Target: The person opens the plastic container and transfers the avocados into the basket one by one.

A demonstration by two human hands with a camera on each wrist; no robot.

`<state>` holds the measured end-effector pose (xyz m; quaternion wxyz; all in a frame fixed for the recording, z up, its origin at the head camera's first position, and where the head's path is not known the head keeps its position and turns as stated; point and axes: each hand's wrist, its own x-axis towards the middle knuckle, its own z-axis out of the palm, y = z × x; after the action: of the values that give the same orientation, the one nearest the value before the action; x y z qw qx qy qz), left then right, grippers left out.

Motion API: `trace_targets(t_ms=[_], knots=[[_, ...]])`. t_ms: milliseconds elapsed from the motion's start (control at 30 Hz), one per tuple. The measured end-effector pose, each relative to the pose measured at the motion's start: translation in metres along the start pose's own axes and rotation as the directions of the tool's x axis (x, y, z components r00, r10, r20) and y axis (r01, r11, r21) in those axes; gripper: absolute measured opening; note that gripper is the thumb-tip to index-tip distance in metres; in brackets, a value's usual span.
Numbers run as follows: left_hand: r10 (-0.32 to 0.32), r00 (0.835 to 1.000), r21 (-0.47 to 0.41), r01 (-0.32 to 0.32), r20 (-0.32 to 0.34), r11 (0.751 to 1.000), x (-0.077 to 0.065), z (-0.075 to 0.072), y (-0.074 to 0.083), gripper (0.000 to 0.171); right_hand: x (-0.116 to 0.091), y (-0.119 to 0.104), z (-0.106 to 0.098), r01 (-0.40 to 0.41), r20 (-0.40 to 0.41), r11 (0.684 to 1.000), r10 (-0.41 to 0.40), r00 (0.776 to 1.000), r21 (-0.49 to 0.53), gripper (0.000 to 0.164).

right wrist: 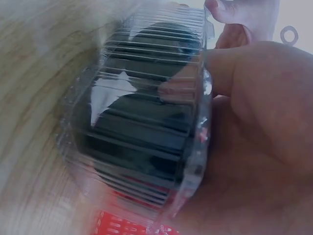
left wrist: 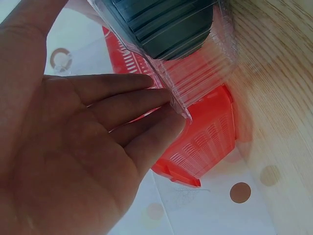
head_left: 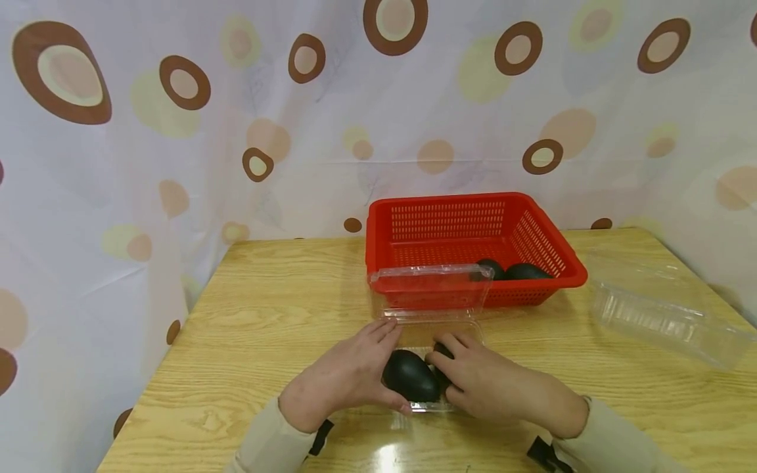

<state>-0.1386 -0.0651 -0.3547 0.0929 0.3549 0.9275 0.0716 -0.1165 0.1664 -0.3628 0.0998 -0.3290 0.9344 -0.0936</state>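
Note:
A clear plastic clamshell box (head_left: 432, 407) stands on the table in front of me, its hinged lid (head_left: 426, 292) raised toward the back. Inside lies a dark, smooth avocado (head_left: 410, 376), with a second avocado (head_left: 443, 351) to its right, partly covered by fingers. My left hand (head_left: 349, 371) rests along the box's left side, and its straight fingers (left wrist: 132, 105) touch the rim in the left wrist view. My right hand (head_left: 491, 381) reaches into the box and grips the second avocado with curled fingers; the ribbed clear wall shows both fruits in the right wrist view.
Behind the box is a red plastic basket (head_left: 570, 272) holding more dark avocados (head_left: 526, 271) at its front right. Another clear clamshell box (head_left: 668, 322) lies open on the right of the wooden table (head_left: 266, 295). A patterned cloth (head_left: 331, 131) hangs behind.

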Motion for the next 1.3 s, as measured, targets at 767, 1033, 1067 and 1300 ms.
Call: trace_targets(t_ms=[767, 1033, 1067, 1300], knots=[[0.002, 1.0, -0.018, -0.002, 0.005, 1.0, 0.0, 0.0, -0.001, 0.117, 0.007, 0.006, 0.011, -0.042, -0.136, 0.986, 0.064, 0.989, 0.162, 0.044], [0.007, 1.0, -0.022, -0.006, 0.008, 1.0, 0.0, 0.0, 0.0, 0.116, 0.003, 0.01, 0.02, 0.011, -0.253, 0.997, 0.008, 0.968, 0.075, 0.038], [0.005, 1.0, -0.029, -0.005, 0.008, 1.0, 0.001, 0.0, 0.0, 0.116, 0.003, 0.01, 0.021, 0.022, -0.268, 0.998, -0.006, 0.963, 0.057, 0.035], [-0.002, 1.0, -0.038, 0.002, 0.004, 0.999, 0.001, 0.0, 0.0, 0.115, 0.003, 0.012, 0.026, 0.048, -0.343, 0.999, -0.042, 0.938, 0.01, 0.025]])
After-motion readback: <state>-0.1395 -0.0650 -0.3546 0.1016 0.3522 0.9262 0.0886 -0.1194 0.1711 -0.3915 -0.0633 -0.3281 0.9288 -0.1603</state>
